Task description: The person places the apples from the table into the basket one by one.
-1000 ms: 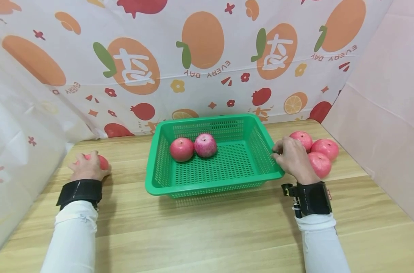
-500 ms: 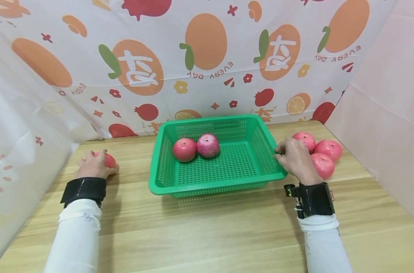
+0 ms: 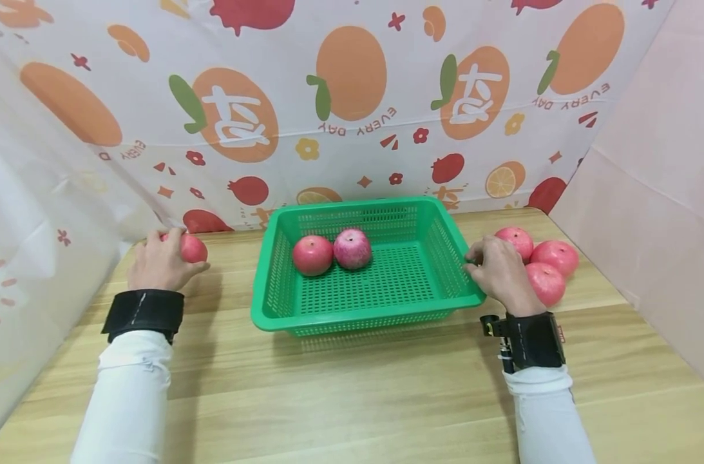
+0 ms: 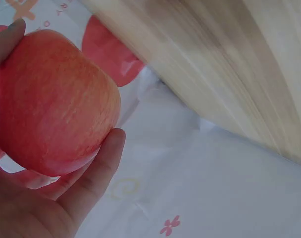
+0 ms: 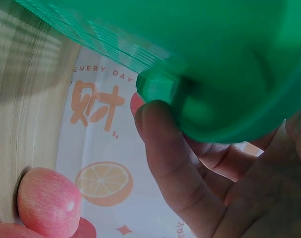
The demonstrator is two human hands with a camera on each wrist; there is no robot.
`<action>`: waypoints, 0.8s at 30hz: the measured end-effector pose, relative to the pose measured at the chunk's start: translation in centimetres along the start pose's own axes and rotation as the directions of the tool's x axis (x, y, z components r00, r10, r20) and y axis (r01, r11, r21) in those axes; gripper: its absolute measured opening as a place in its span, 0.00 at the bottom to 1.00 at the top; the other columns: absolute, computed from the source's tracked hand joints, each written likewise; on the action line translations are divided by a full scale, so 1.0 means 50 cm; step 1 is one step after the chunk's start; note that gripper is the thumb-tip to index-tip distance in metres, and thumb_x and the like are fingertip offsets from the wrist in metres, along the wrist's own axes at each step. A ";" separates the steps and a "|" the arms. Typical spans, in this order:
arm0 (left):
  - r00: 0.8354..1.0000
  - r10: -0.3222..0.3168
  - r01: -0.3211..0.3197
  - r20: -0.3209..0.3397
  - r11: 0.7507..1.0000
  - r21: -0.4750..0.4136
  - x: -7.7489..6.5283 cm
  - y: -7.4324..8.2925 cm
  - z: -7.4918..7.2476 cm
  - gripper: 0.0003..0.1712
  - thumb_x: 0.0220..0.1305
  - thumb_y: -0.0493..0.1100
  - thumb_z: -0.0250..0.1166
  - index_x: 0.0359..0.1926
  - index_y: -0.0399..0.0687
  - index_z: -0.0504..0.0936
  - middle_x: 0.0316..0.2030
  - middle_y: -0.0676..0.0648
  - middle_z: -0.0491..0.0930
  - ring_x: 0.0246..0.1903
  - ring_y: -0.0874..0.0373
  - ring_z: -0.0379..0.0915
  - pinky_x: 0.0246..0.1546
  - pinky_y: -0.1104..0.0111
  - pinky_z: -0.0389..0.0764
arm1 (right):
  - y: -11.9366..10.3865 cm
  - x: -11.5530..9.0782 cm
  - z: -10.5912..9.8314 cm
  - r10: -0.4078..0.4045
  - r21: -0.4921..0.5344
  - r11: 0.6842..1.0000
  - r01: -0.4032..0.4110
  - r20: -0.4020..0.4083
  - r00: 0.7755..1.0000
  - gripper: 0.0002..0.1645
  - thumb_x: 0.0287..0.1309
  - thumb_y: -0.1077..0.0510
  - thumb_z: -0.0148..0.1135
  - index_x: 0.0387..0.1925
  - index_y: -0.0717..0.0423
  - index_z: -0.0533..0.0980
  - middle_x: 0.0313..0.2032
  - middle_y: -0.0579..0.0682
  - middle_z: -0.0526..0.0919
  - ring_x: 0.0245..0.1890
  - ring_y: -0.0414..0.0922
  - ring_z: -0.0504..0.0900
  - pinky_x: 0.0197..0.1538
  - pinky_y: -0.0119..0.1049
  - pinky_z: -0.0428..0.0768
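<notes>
In the head view my left hand (image 3: 159, 263) holds a red apple (image 3: 194, 249) over the table's far left. The left wrist view shows fingers and thumb spread round the apple (image 4: 59, 101). My right hand (image 3: 500, 274) grips the right rim of a green plastic basket (image 3: 357, 320); in the right wrist view a finger (image 5: 163, 144) curls at the underside of that rim. Two fruits sit side by side inside the basket toward the left: a red apple (image 3: 313, 255) and a purplish, pale-topped one (image 3: 352, 249).
Three pink-red apples, the back one (image 3: 516, 242), the right one (image 3: 556, 258) and the front one (image 3: 545, 283), cluster beside my right hand on the wooden table (image 3: 352, 399). A fruit-printed cloth (image 3: 352, 154) hangs behind, and pale sheeting (image 3: 665, 193) borders the right side.
My left hand has shifted slightly farther from me with the apple, which now shows more clearly past the fingers. The right hand stays on the basket's rim.
</notes>
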State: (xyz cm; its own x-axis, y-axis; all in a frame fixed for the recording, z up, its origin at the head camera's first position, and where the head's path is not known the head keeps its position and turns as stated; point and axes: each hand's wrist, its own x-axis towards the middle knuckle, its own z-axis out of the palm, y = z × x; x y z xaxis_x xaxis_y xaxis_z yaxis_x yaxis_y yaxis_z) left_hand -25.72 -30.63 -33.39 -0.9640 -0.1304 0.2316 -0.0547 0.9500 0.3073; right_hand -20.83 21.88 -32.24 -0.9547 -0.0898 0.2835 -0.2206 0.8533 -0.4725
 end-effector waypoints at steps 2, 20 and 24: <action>1.000 0.008 -0.008 -0.003 1.000 0.003 0.001 0.007 -0.004 0.44 0.56 0.47 0.75 0.65 0.31 0.63 0.57 0.20 0.59 0.49 0.21 0.58 0.40 0.30 0.75 | 0.000 -0.001 0.000 0.003 0.001 1.000 -0.003 -0.002 1.000 0.06 0.57 0.71 0.67 0.36 0.73 0.83 0.35 0.64 0.79 0.38 0.59 0.77 0.42 0.54 0.76; 0.992 0.101 -0.103 -0.080 0.995 -0.019 0.001 0.057 -0.041 0.44 0.56 0.50 0.75 0.67 0.34 0.67 0.53 0.21 0.64 0.45 0.23 0.64 0.40 0.32 0.76 | 0.001 -0.005 0.001 0.001 0.000 1.000 -0.001 -0.004 1.000 0.07 0.57 0.72 0.66 0.37 0.74 0.82 0.36 0.64 0.80 0.37 0.59 0.77 0.42 0.53 0.77; 0.991 0.105 -0.108 -0.082 0.994 -0.030 -0.002 0.073 -0.048 0.43 0.56 0.50 0.75 0.66 0.34 0.67 0.53 0.22 0.63 0.47 0.24 0.63 0.40 0.32 0.77 | -0.001 -0.004 0.001 0.005 0.001 1.000 -0.005 0.003 1.000 0.07 0.57 0.72 0.66 0.37 0.74 0.82 0.36 0.64 0.80 0.37 0.58 0.77 0.41 0.53 0.78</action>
State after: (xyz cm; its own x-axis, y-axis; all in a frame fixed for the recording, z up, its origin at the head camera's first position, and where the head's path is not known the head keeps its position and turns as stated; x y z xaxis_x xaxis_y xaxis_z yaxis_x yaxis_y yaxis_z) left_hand -25.18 -27.82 -30.10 -0.9398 -0.0525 0.3377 0.0577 0.9496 0.3080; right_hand -20.66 21.81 -32.33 -0.9565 -0.0873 0.2784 -0.2161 0.8532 -0.4746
